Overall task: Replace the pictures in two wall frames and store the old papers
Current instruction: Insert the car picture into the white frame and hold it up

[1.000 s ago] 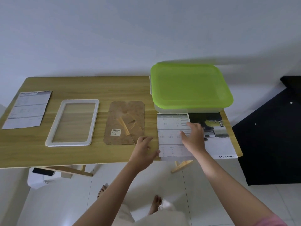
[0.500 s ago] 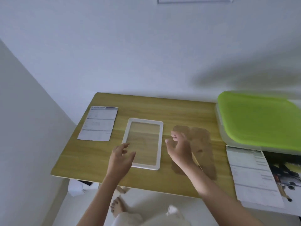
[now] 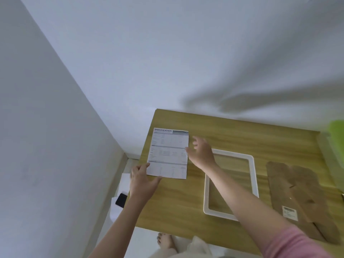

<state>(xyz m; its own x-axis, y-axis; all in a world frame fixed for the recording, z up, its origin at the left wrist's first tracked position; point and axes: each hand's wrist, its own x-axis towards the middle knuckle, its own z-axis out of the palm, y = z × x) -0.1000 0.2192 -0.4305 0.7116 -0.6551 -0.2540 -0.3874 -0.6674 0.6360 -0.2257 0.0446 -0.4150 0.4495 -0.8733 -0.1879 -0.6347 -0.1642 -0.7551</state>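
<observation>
From the head view, both bare forearms reached forward over the wooden table (image 3: 251, 135). The left hand (image 3: 142, 181) lay at the near left corner of the printed sheet (image 3: 168, 153), fingers straight and spread, the fingertips touching the paper's near edge; whether they pressed it down could not be told. The right hand (image 3: 202, 152) was raised at the sheet's right edge, fingers extended and relaxed, blurred, gripping nothing; whether it touched the paper could not be told. A pink sleeve (image 3: 296, 244) covered the right upper arm at the bottom of the view.

One printed sheet lay flat at the table's far left part, headed "SPECIFICATION"; the smaller print below was too fine to read. One white frame (image 3: 230, 183) lay flat just to the right of the sheet, partly covered by the right forearm, the wood showing through its middle. One brown backing board (image 3: 301, 198) lay right of the frame, with a small white label (image 3: 290, 213) whose writing was illegible. A sliver of green lid (image 3: 337, 138) showed at the right edge. Below the table's left end, one dark phone (image 3: 121, 200) rested on something white. One bare foot (image 3: 165, 241) showed on the floor.
</observation>
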